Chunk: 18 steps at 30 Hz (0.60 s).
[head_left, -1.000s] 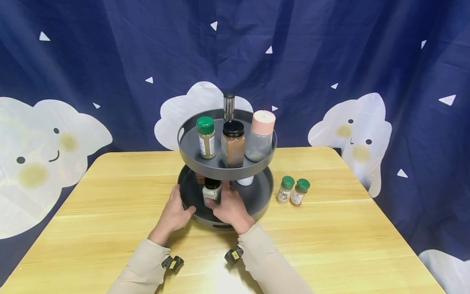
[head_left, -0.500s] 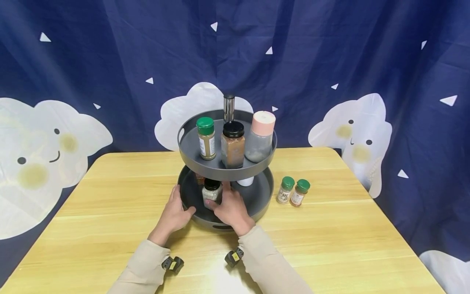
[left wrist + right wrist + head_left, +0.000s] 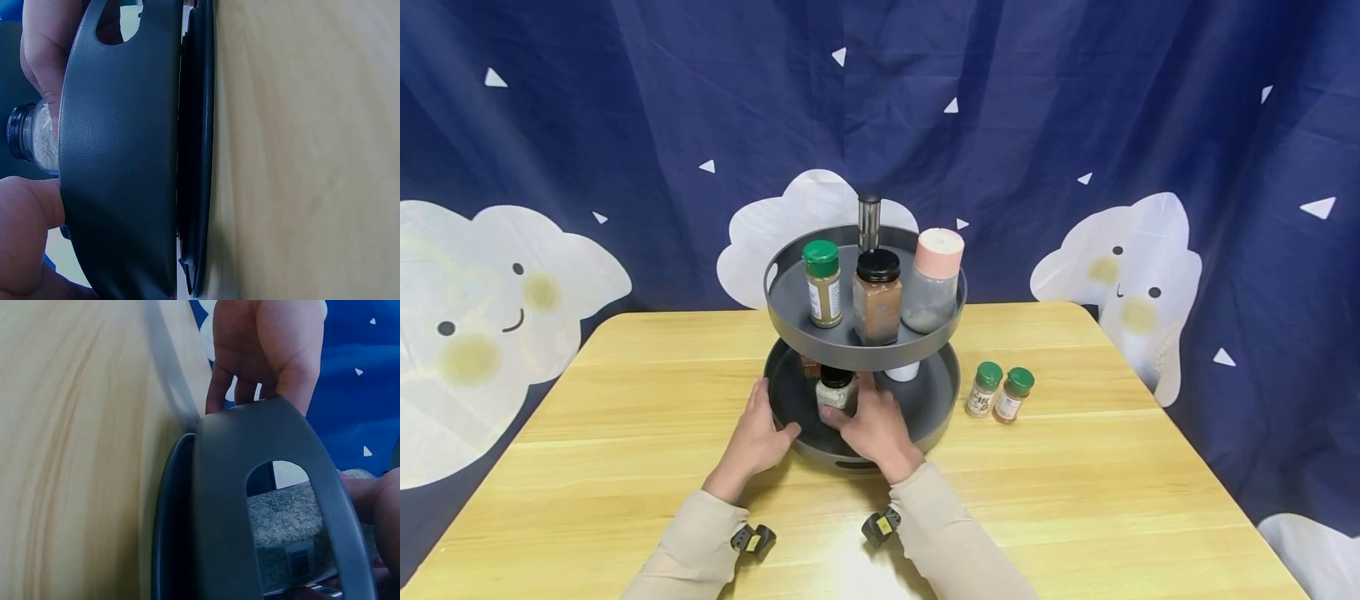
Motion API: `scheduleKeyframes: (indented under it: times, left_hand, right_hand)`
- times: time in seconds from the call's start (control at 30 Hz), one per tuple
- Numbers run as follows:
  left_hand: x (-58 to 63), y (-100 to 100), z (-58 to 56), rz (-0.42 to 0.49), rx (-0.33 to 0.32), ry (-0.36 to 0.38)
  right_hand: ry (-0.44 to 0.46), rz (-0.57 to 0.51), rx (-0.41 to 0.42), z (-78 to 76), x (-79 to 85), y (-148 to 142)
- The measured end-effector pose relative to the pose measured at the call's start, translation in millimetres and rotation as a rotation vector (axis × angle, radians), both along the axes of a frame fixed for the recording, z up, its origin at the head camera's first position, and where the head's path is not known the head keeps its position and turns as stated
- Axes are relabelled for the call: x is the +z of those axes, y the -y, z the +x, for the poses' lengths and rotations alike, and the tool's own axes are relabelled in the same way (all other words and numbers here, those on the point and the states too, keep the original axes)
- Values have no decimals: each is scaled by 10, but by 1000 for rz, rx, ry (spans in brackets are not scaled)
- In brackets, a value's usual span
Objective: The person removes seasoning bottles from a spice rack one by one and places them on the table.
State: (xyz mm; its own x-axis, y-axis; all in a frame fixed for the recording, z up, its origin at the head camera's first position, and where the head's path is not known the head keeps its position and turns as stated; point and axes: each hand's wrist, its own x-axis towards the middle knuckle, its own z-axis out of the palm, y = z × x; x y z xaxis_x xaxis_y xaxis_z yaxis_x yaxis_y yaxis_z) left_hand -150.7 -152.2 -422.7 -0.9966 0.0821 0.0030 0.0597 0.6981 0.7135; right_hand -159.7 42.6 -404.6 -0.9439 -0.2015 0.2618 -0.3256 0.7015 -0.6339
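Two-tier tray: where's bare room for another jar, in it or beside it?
Free: the lower tier between the right hand and right rim; the table right of the green-capped pair. Crowded: the front of the upper tier, with three containers, and around the held jar.

My head view comes through bright, with white glare on the near part of the table and shade in the lower tray beneath the upper tray. The curtain darkens toward the top right corner. My left wrist view is dimmer and bluish, the table's grain soft; in the right I see a diffuse shadow band and a blurred barcode.
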Motion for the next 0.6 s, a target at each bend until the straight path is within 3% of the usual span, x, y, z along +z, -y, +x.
scheduleKeyframes:
  times: [0.3, 0.6]
  left_hand:
    - [-6, 4, -6, -4, 0, 3]
    - [-11, 0, -2, -4, 1, 3]
  right_hand:
    - [-30, -16, -11, -2, 27, -66]
    - [-131, -28, -15, -19, 21, -161]
